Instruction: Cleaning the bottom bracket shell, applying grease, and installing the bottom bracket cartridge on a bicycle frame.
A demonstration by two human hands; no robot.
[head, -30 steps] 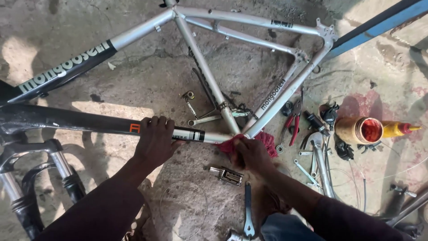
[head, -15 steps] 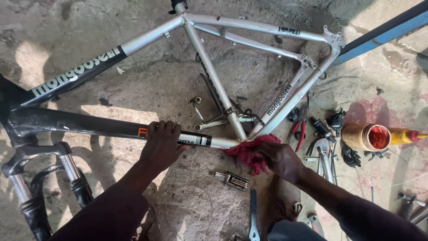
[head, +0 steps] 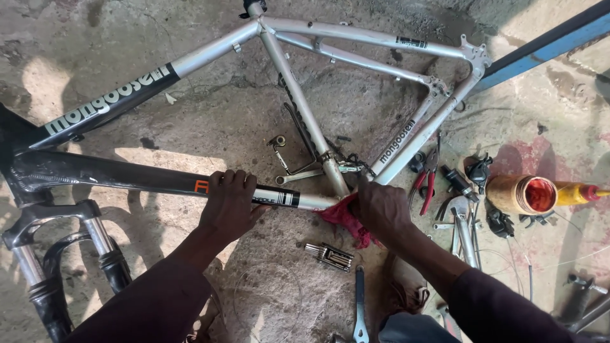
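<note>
A person's left hand (head: 230, 206) clamps the black-and-silver bicycle frame (head: 298, 121) by its down tube at centre frame, while the right hand (head: 381, 206) presses a crumpled red rag (head: 343, 216) against the tube's lower end near the bottom bracket; wiping it well likely calls for that firm brace and the cloth wrapped round the joint. At right, an open amber jar (head: 521, 194) lies tipped on the concrete floor (head: 210, 108), red contents showing at its mouth, beside a yellow squeeze bottle with a red cap (head: 575, 192).

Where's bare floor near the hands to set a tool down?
Bare concrete lies inside the frame triangle above the left hand, and between that hand and the multi-tool. It is crowded right of the right hand: pliers, orange can, loose parts.
</note>
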